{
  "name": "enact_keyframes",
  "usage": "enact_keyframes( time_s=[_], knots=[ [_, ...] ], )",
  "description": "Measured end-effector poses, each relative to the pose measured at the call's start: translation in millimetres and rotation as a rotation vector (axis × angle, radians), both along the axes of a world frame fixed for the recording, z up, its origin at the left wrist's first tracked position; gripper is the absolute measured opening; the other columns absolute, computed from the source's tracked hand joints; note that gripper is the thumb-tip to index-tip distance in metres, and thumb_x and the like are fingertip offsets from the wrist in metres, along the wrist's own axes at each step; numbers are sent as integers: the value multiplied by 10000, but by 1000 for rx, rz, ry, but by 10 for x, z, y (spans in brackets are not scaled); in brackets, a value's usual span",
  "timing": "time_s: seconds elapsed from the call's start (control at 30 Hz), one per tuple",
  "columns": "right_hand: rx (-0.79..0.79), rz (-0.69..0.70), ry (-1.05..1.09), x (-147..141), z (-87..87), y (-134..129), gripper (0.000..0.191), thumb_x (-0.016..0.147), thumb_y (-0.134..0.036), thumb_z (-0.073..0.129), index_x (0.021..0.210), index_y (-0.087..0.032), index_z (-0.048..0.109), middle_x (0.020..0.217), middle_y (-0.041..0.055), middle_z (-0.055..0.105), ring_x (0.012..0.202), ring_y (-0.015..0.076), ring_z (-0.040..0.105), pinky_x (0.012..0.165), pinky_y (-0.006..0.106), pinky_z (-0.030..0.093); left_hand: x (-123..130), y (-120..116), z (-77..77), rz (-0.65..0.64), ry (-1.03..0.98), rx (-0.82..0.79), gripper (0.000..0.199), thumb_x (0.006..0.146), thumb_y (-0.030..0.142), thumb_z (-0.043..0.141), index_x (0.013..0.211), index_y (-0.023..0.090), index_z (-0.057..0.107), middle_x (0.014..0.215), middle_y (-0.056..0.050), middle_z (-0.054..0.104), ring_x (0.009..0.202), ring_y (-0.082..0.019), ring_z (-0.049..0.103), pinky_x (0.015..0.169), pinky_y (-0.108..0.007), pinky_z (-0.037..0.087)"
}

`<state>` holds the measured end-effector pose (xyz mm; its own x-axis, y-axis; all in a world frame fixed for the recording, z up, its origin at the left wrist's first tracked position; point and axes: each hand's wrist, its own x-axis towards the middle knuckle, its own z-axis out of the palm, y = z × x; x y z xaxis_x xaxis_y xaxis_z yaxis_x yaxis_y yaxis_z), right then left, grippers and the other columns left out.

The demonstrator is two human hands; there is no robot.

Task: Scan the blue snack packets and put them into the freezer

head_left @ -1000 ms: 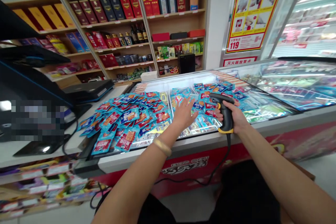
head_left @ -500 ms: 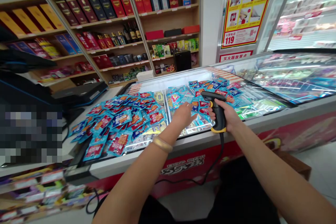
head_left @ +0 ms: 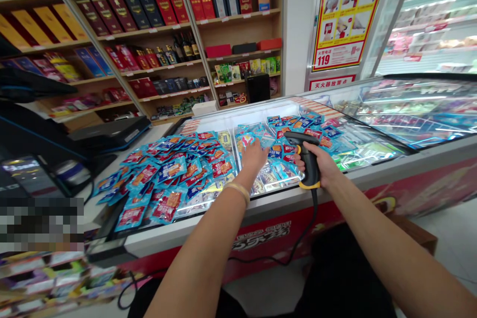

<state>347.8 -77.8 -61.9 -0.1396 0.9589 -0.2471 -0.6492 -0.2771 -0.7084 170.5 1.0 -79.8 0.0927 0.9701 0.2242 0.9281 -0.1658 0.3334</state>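
Note:
My right hand (head_left: 323,165) is wrapped round the grip of a black and yellow barcode scanner (head_left: 309,159), its head pointing left over the freezer's glass top. My left hand (head_left: 255,156) reaches to a light blue snack packet (head_left: 247,140) with a yellow and red print. The thumb stands apart from the fingers, whose tips are partly hidden; no packet shows lifted in them. To the left lies a large heap of blue and red snack packets (head_left: 175,169). A smaller spread of similar packets (head_left: 303,121) lies beyond the scanner.
The chest freezer (head_left: 276,202) has a glass lid with goods beneath. A cable (head_left: 298,241) hangs from the scanner down its front. At left stand a black checkout device (head_left: 108,131) and a blurred phone-like screen (head_left: 32,176). Shelves with boxes (head_left: 164,7) line the back.
My left hand has moved left and slightly forward, to the light blue packet. The right hand keeps the scanner in nearly the same place. The view has shifted slightly.

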Motion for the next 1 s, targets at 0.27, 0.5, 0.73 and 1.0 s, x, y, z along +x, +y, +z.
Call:
enact_keyframes(
  time_s=[0.27, 0.5, 0.73, 1.0],
  knots=[
    [30, 36, -12, 20, -36, 11, 170, 854, -328, 580, 769, -181, 566, 592, 6, 541, 447, 94, 457, 378, 177, 414, -84, 30, 17, 54, -223, -48, 535, 807, 292, 667, 1323, 200, 559, 1299, -105, 643, 1222, -243, 575, 1034, -334, 396],
    [35, 37, -28, 31, -37, 8, 181, 854, -336, 582, 768, -178, 560, 596, 4, 541, 450, 89, 460, 387, 174, 415, 46, 32, 53, 231, -127, -74, 656, 760, 537, 691, 1265, 137, 565, 1471, -210, 452, 1406, -362, 352, 1125, -433, 292],
    [46, 75, -29, 3, -44, 10, 165, 851, -331, 595, 793, -178, 578, 610, 7, 555, 450, 92, 457, 380, 185, 416, -43, 11, 14, 206, -486, 38, 498, 812, 291, 679, 1257, 162, 495, 1245, -134, 641, 1156, -252, 605, 985, -367, 445],
    [87, 133, 28, -334, -53, -59, 183, 838, -350, 612, 775, -184, 568, 597, -9, 551, 445, 84, 467, 391, 177, 414, -551, -228, -50, -21, -590, 99, 297, 832, 288, 604, 1091, 157, 667, 1085, -104, 725, 1039, -265, 661, 913, -387, 512]
  ],
)
